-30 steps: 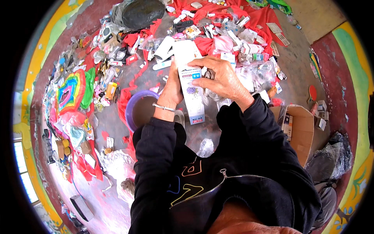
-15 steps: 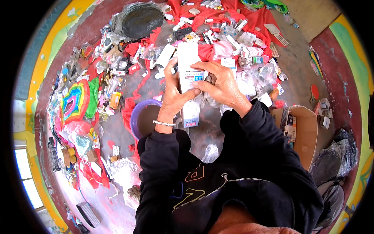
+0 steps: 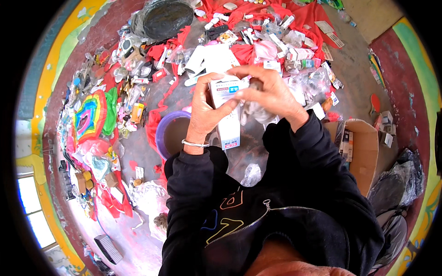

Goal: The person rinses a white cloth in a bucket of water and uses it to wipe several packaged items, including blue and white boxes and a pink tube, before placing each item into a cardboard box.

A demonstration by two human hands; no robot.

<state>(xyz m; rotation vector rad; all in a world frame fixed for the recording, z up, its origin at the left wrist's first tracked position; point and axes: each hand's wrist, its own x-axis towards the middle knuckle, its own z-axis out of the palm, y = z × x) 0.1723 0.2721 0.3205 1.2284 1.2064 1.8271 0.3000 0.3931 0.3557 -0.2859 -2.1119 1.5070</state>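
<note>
A tall white carton (image 3: 226,122) with blue and red print is upright in front of me. My left hand (image 3: 205,106) grips it, fingers wrapped round its left side and thumb lying across its printed face. At the carton's upper right is my right hand (image 3: 276,94), its thumb touching the front near the top and its forefinger arched over the top edge. A crumpled greyish cloth (image 3: 253,110) hangs under the right hand, seemingly tucked in its lower fingers. White sheets or panels (image 3: 212,57) show just beyond the carton's top.
A purple-rimmed bucket (image 3: 161,138) stands left of my knees. An open cardboard box (image 3: 363,156) with small packages is at the right. Bottles, cartons and plastic bags lie beyond on red cloth (image 3: 301,16). A round black tub (image 3: 168,20) stands at far left, a brush (image 3: 108,248) near left.
My right hand has lifted and shifted right, its fingers now arched over the carton's top. The white piece that rose above the carton now looks wider and lower beyond it.
</note>
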